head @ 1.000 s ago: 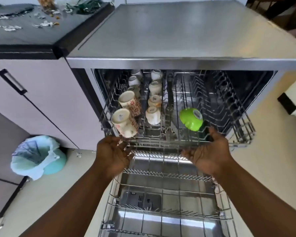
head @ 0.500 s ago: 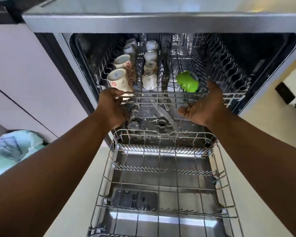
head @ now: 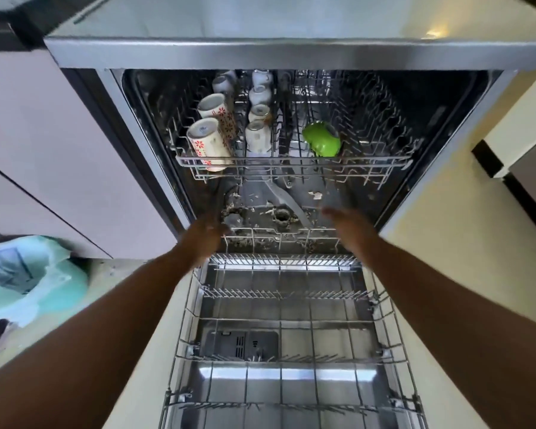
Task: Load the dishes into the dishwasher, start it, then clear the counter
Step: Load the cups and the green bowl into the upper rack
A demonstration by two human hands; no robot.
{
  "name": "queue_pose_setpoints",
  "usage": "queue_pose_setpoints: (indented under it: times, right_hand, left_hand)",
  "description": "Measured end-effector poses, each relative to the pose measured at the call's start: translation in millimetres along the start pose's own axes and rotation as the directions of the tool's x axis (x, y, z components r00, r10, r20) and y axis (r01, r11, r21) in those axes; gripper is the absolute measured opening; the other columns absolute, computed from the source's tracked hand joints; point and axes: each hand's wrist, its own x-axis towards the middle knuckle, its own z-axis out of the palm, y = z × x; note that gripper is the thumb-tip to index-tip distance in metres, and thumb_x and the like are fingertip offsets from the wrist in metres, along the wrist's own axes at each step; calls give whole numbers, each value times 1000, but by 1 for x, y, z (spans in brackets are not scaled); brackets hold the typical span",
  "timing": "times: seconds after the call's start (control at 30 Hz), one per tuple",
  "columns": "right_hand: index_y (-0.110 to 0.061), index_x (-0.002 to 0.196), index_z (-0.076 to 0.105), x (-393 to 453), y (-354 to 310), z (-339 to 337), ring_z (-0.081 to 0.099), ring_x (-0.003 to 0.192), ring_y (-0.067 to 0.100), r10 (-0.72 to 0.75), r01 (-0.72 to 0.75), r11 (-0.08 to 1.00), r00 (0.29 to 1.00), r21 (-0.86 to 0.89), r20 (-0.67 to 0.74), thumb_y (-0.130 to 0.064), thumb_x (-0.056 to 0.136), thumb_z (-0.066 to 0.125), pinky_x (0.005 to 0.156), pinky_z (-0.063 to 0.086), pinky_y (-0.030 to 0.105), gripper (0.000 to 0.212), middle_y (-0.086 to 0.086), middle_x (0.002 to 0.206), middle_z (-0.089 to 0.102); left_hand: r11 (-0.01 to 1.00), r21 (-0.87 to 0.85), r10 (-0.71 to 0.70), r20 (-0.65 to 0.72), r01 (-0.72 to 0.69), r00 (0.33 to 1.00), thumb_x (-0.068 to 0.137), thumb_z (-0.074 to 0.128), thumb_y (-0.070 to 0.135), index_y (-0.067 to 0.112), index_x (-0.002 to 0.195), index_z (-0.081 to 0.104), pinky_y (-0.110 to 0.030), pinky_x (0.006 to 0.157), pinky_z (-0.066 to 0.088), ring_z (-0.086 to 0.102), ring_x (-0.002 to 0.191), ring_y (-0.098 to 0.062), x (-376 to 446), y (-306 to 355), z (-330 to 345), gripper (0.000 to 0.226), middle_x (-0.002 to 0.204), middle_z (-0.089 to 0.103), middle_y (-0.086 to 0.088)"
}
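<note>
The dishwasher stands open under a steel counter edge (head: 279, 52). Its upper rack (head: 291, 161) sits pushed inside, holding two flower-patterned mugs (head: 209, 142), several small white cups (head: 257, 134) and a green bowl (head: 322, 140) lying tilted on the right. The lower rack (head: 279, 323) is pulled out over the open door and holds nothing. My left hand (head: 205, 235) and my right hand (head: 350, 222) hover, blurred, at the far end of the lower rack, below the upper rack, fingers loosely extended and holding nothing.
Food debris lies on the tub floor (head: 270, 212) around the drain. A light blue bin with a bag (head: 31, 277) stands on the floor at the left. Pale cabinet fronts (head: 53, 144) flank the machine on the left; a dark-edged cabinet (head: 514, 144) stands at the right.
The upper rack has slid back into the dishwasher. Both hands have let go of its front rail and dropped toward the lower rack.
</note>
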Motion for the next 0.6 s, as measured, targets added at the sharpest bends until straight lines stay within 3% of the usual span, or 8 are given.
queue_pose_setpoints:
  times: [0.03, 0.07, 0.1, 0.17, 0.27, 0.4, 0.5, 0.6]
  right_hand:
    - [-10, 137, 45, -20, 17, 4, 56, 108, 27, -92, 79, 928, 996, -365, -18, -51, 91, 54, 90, 46, 34, 62, 14, 120, 57]
    - [-10, 140, 38, -45, 32, 9, 52, 119, 29, -178, 148, 761, 984, -632, 16, -51, 90, 53, 97, 43, 37, 66, 15, 131, 51]
    - [-12, 144, 31, -70, 46, 16, 44, 128, 30, -251, 206, 601, 966, -772, 62, -51, 89, 51, 104, 38, 40, 70, 14, 141, 43]
    - [-14, 148, 19, -123, 65, 32, 30, 138, 31, -276, 267, 452, 949, -851, 152, -52, 88, 48, 113, 26, 45, 78, 13, 151, 29]
    - [-13, 151, 19, -197, 74, 52, 23, 143, 35, -177, 285, 440, 957, -852, 228, -53, 86, 52, 115, 17, 49, 83, 15, 156, 24]
    - [-8, 121, 65, -302, 65, 67, 63, 110, 39, -166, 312, 476, 950, -822, 265, -59, 51, 75, 88, 49, 54, 87, 19, 123, 63]
    - [-9, 113, 70, -364, 56, 77, 66, 104, 35, -181, 324, 508, 946, -798, 269, -65, 52, 65, 82, 53, 50, 82, 16, 116, 68]
    - [-10, 115, 70, -414, 42, 84, 64, 109, 36, -237, 352, 495, 934, -794, 267, -68, 71, 44, 86, 52, 52, 77, 15, 121, 66]
  left_hand:
    - [972, 229, 24, 85, -43, 996, 98, 53, 23, 11, 136, 45, -21, 66, 50, 60, 98, -27, -18, -14, 7, 41, 127, 56, -8]
    - [882, 463, 24, 143, -88, 989, 97, 53, 32, 16, 145, 35, -28, 84, 51, 54, 118, -30, -39, -27, 13, 54, 142, 48, -9]
    - [756, 637, 34, 187, -147, 982, 94, 49, 42, 19, 149, 26, -36, 98, 45, 42, 132, -30, -61, -37, 20, 63, 151, 38, -9]
    - [557, 782, 43, 307, -278, 951, 86, 27, 60, 20, 153, 13, -43, 113, 30, 21, 145, -30, -111, -49, 28, 79, 160, 19, -9]
    - [546, 784, -39, 375, -295, 926, 73, 0, 66, 20, 155, 3, -42, 118, 14, 5, 149, -30, -186, -64, 33, 94, 162, 5, -8]
    - [589, 775, -184, 403, -227, 897, 96, 17, 59, 19, 154, -7, -47, 120, 0, -7, 148, -31, -297, -49, 22, 74, 162, -8, -8]
    - [538, 775, -97, 448, -331, 889, 83, -7, 64, 18, 154, -7, -47, 119, -5, -8, 148, -31, -352, -39, 6, 85, 162, -7, -8]
    - [509, 775, -12, 441, -374, 897, 66, -19, 62, 16, 154, -4, -47, 120, -5, -7, 149, -30, -381, -38, -15, 101, 162, -5, -9]
